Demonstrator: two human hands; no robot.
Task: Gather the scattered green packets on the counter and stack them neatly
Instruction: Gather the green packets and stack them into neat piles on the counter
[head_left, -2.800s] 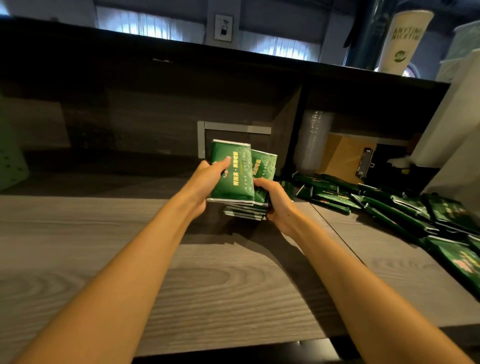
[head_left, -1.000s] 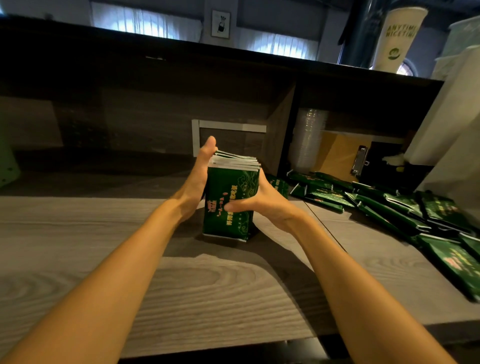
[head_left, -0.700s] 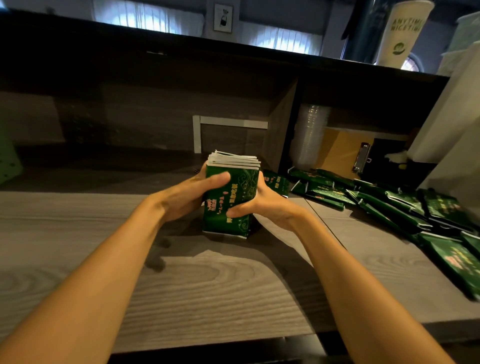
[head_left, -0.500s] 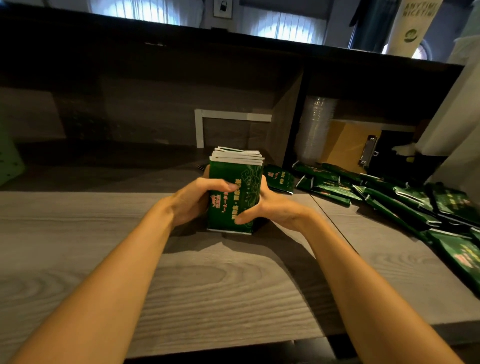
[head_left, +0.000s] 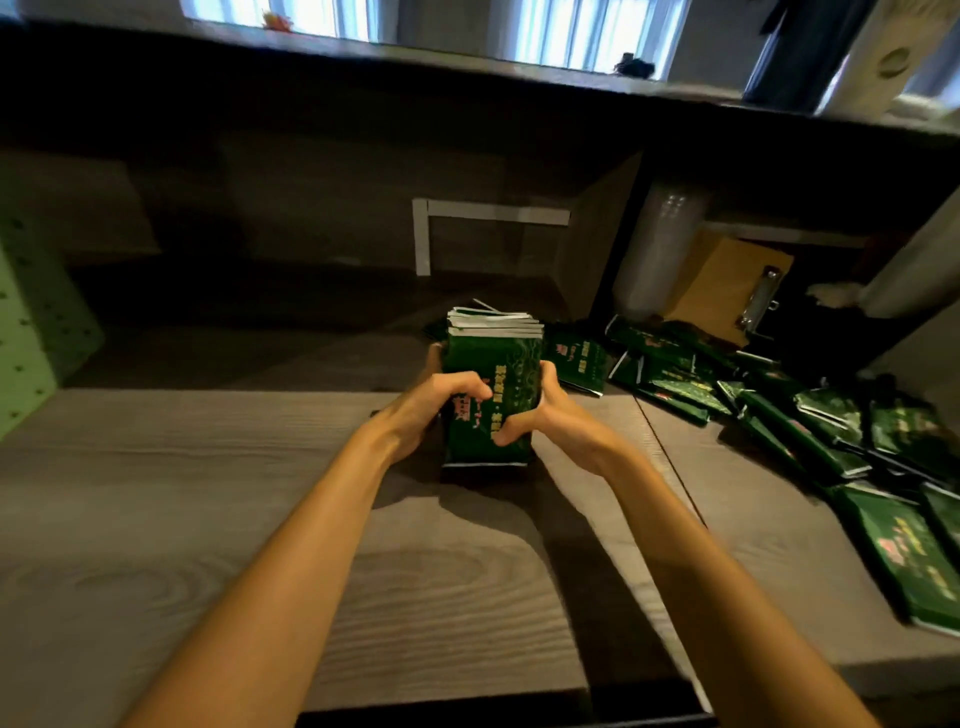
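Left of the fingers (head_left: 460, 385) gripping the stack (head_left: 493, 364), the bench (head_left: 182, 493) lies open as far as a pale green pegboard (head_left: 31, 332); the near side is open too. Right of them loose packets (head_left: 810, 431) cover the surface, the nearest packet (head_left: 579, 358) just beside. Beyond, a divider (head_left: 587, 244), stacked cups (head_left: 660, 249) and a clipboard (head_left: 727, 280) block the recess.

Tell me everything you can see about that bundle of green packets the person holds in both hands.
The bundle of green packets stands upright, its lower edge seemingly resting on the grey wood-grain counter. The packets look like glossy dark green foil. The front one carries pale lettering and swirl patterns. Their white sealed edges line up along the top, with one poking out behind. The left hand grips one side and the right hand the other, both curling onto the front.
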